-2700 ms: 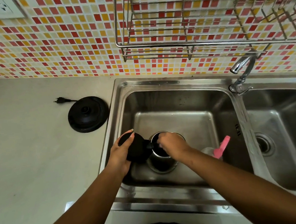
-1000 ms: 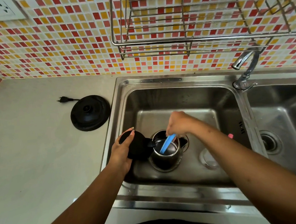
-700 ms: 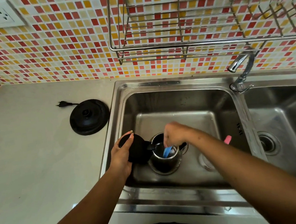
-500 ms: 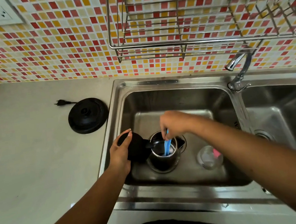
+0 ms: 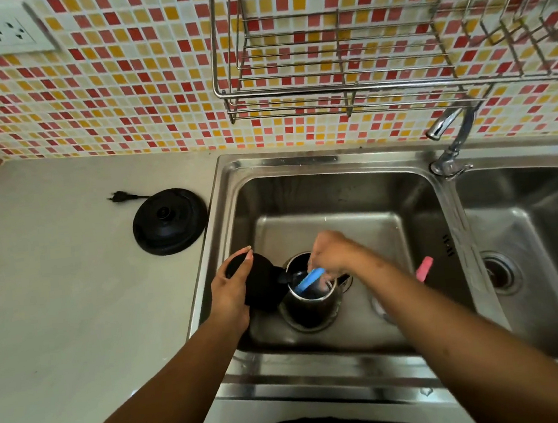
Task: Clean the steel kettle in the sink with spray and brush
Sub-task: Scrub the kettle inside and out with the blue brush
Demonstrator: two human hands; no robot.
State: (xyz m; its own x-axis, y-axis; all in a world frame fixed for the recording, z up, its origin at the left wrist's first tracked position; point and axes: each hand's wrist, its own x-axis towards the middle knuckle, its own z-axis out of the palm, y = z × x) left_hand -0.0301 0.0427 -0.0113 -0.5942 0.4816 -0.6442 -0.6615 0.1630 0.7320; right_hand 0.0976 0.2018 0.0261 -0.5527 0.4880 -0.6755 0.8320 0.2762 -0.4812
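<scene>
**Scrubbing inside the kettle while the lid is held back**

At about nine o'clock from the sink, the round black plastic kettle base [image 5: 170, 221] lies on the pale grey countertop [image 5: 56, 303] with its plug beside it. I think it was put there so that it stays dry.

The left hand [image 5: 229, 294] is at the left edge of the left stainless steel sink basin [image 5: 323, 186]. Its fingers are wrapped around the round black hinged lid [image 5: 261, 283] and keep it folded open, probably so that it does not drop onto the brush.

The steel kettle with a dark body [image 5: 309, 303] stands upright on the floor of this basin, its mouth facing up. The right hand [image 5: 332, 252] is above the mouth, at about one o'clock from it, closed on the light blue plastic brush handle [image 5: 309, 280]. The handle slants down into the kettle; the brush head is hidden inside, so the work appears to be on the inner wall.

At three o'clock from the kettle, a pink trigger of the clear spray bottle [image 5: 424, 268] shows behind the right forearm. The bottle seems to lie within easy reach for another spray.
</scene>
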